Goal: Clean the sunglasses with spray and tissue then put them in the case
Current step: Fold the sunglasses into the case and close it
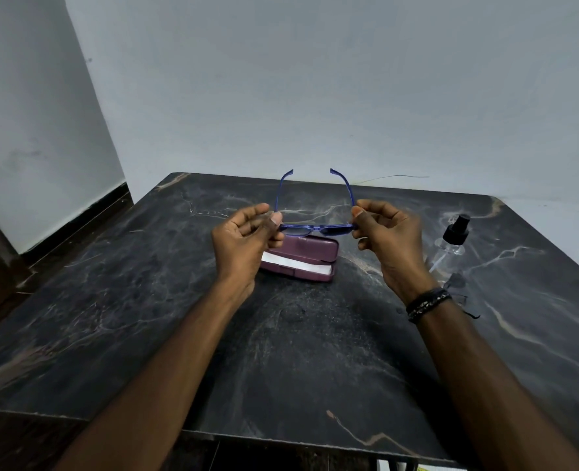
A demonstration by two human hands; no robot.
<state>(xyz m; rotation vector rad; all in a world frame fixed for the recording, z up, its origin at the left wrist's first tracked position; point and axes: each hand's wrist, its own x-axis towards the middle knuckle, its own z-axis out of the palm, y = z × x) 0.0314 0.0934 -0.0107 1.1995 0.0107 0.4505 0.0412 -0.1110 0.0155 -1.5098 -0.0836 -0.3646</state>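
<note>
Above the middle of the dark marbled table (281,351), I observe both hands raised, with the blue sunglasses (317,227) held between them, clear of the surface. My left hand (244,239) is partly curled; its thumb and forefinger pinch the left corner of the frame at the hinge, and the remaining fingers are loosely bent and touch nothing that I can see. My right hand (388,237) mirrors this: thumb and forefinger are closed on the right corner of the frame, with the other fingers folded toward the palm. The sunglasses are unfolded, both temple arms pointing away from me toward the wall (315,79), the front bar facing me and roughly level.

Directly below the sunglasses, the maroon case (310,248) lies on the table, and a white folded tissue (298,265) rests along its near side; I cannot tell whether the case lid is fully shut. The left hand overlaps the case's left end in this view, without evident contact. The clear spray bottle (454,234), with a black nozzle, stands on the table to the right, well apart from the right hand. A dark beaded bracelet (427,304) sits on the right wrist.
</note>
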